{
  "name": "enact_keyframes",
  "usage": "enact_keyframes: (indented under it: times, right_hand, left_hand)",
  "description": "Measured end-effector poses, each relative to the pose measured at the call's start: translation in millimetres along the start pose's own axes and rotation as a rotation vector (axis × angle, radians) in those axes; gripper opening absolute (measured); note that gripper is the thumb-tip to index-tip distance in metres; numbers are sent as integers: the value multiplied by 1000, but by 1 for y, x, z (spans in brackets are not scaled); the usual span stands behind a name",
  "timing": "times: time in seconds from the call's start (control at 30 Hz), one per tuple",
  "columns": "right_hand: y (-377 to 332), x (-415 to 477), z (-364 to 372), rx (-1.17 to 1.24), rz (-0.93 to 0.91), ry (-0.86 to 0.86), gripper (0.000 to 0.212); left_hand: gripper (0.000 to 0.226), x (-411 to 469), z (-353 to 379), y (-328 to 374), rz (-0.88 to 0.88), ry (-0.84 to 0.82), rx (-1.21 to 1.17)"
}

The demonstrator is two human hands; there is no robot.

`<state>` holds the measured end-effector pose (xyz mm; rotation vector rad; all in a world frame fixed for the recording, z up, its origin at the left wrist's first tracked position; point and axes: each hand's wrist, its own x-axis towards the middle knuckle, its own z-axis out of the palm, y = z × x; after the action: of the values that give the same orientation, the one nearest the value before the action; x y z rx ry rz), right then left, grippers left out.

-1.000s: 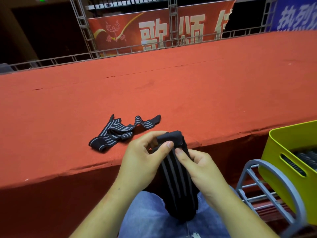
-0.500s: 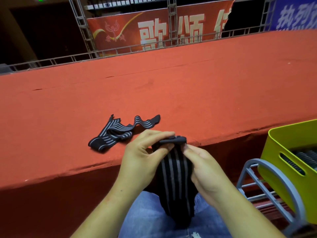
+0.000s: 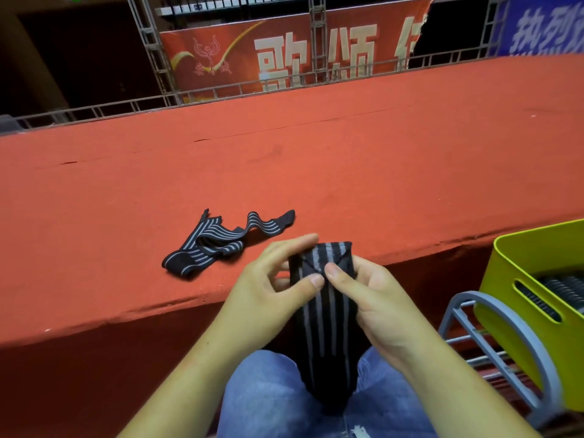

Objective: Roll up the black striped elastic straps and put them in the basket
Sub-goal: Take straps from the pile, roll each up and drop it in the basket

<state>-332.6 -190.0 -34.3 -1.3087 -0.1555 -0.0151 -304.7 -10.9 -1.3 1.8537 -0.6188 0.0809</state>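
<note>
Hands: left hand [image 3: 271, 286], right hand [image 3: 369, 295] pinch strap [image 3: 325, 330] between them.

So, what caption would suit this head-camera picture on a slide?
Left hand and right hand pinch the top of a black striped strap; a second strap lies on the red ledge.

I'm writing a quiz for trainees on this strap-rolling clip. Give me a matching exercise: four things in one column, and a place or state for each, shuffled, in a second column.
Things:
1. held strap
2. loose strap
3. basket
4. rack

Places or states:
A. grey, under the basket, at the right
B. lying crumpled on the red surface
C. pinched at its top by the left hand and the right hand, hanging over the lap
D. yellow-green, with dark rolls inside

Pairs: 1-C, 2-B, 3-D, 4-A
</note>
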Motion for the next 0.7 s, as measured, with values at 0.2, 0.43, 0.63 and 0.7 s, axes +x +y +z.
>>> enact_keyframes:
  times: [0.2, 0.43, 0.63, 0.7]
  right_hand:
    - [2, 2, -4, -116, -58, 0, 27]
    - [-1, 1, -2, -142, -61, 49, 30]
    - [2, 0, -2, -180, -111, 80, 25]
    - [3, 1, -2, -146, -85, 81, 30]
  left_hand:
    - [34, 3, 1, -6, -87, 67, -60]
    - [28, 0, 6, -6, -62, 92, -72]
    - [22, 0, 5, -2, -75, 10, -106]
    - [21, -1, 3, 0, -46, 16, -82]
